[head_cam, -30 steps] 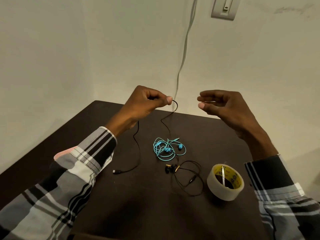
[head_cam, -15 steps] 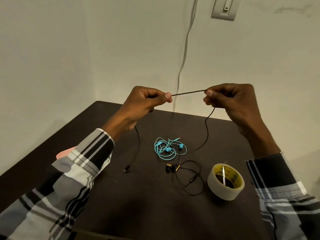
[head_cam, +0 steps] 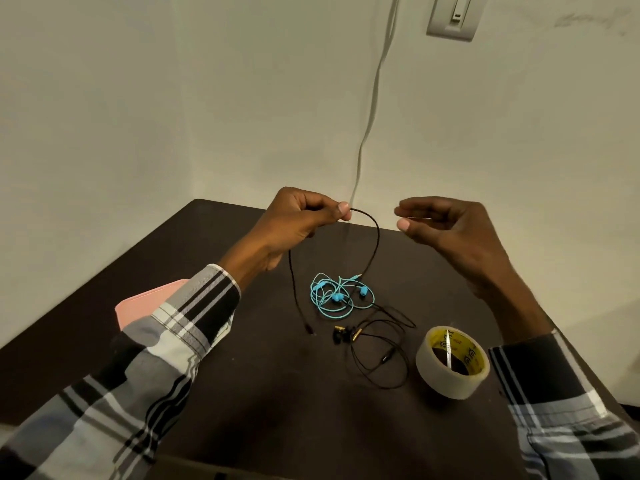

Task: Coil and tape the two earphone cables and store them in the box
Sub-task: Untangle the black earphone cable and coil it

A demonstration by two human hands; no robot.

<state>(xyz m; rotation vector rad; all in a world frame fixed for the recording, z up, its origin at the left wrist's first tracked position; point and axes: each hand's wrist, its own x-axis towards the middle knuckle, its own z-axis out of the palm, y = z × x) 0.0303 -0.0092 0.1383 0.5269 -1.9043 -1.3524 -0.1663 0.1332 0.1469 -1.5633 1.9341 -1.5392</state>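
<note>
My left hand [head_cam: 299,223] pinches the black earphone cable [head_cam: 375,242] between thumb and forefinger, raised above the table [head_cam: 214,233]. From the pinch the cable arcs right and drops toward the tabletop; a second strand hangs from under the same hand, its plug end [head_cam: 308,329] at or just above the wood. My right hand [head_cam: 446,226] is loosely open, fingers curved, thumb and forefinger apart — holding nothing, just beside the cable arc.

The rest of the black cable lies in loose loops with its buds [head_cam: 343,334] beside the tape roll [head_cam: 452,363]. The blue earphones [head_cam: 334,297] sit tangled at table centre, touching or overlapping the black cable. No box clearly in view — a pink flat thing [head_cam: 152,299] shows behind my left sleeve, can't tell what it is.

Handling, as I judge it: the cable is very light, thin, limp, and a bit springy, so coils will want to pop open until taped. A fingertip pinch is enough; best to take it near the left pinch and lay each loop into that hand. Don't yank near the buds or plug — joints look fragile.

Versus half a second ago: the right hand was pinching the cable and pulling it taut between both hands; now it has let go and the stretch has sagged into an arc. Left pinch unchanged. Tape and blue earphones haven't moved.
</note>
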